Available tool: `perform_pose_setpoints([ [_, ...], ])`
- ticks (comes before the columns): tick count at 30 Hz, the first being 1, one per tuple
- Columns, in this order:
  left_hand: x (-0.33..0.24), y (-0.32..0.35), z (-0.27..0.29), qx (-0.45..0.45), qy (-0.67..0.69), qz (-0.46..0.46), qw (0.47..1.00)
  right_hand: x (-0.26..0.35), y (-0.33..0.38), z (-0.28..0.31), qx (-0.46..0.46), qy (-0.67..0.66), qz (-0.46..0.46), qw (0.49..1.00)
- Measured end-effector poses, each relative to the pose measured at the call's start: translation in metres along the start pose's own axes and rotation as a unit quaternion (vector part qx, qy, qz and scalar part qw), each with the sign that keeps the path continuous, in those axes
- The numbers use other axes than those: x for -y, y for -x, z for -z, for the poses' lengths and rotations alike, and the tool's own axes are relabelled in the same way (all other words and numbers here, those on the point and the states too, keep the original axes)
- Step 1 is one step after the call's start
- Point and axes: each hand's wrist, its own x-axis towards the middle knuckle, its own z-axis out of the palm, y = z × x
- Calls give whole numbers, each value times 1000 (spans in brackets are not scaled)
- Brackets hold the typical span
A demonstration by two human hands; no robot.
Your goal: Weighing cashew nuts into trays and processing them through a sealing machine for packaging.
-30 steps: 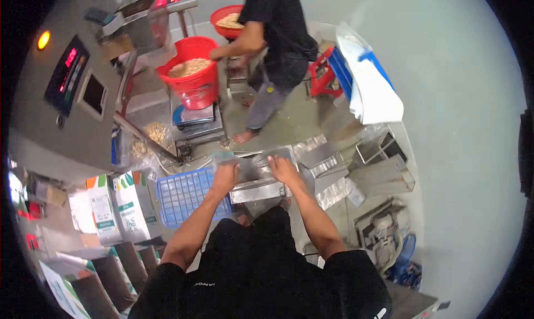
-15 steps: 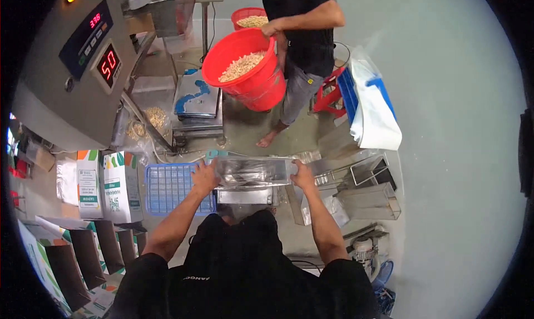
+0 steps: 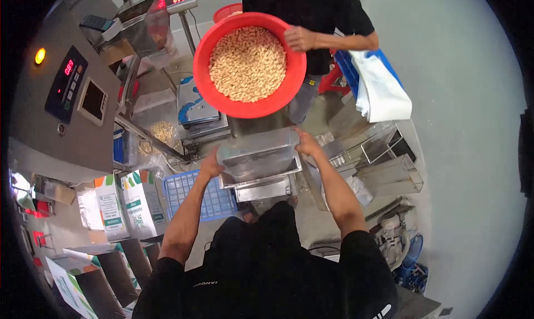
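Observation:
My left hand (image 3: 210, 166) and my right hand (image 3: 307, 144) hold the two sides of a clear plastic bag (image 3: 258, 152), stretched open over a steel chute (image 3: 261, 177) in front of me. Just above the bag hangs a big red tub (image 3: 248, 65) full of pale nuts. A person in a black shirt (image 3: 311, 13) stands across from me with a hand (image 3: 300, 38) on the tub's right rim.
A blue crate (image 3: 194, 194) sits at lower left of the chute. A platform scale (image 3: 197, 105) stands behind it. A grey machine with red displays (image 3: 69, 82) fills the left. Printed cartons (image 3: 125, 202) stand at left; steel frames (image 3: 384, 163) at right.
The other person has lifted the red tub of nuts from near the scale up over the bag. My hands have kept hold of the bag and raised it to the chute.

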Motion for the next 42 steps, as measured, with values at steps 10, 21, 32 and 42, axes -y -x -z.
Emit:
perform_pose_setpoints([
  [10,-35,-53,50,125,207,243,939,-11,-83,17,161,-44,-194,967],
  [21,-20,-31,37,117,259,168,944,-35,-102,90,736,-495,-275,370],
  [32,21,24,-15,-7,517,181,837,-30,-29,36,434,-436,-743,263],
  [42,78,48,-60,-248,305,138,909,-78,55,-36,181,-517,-500,671],
])
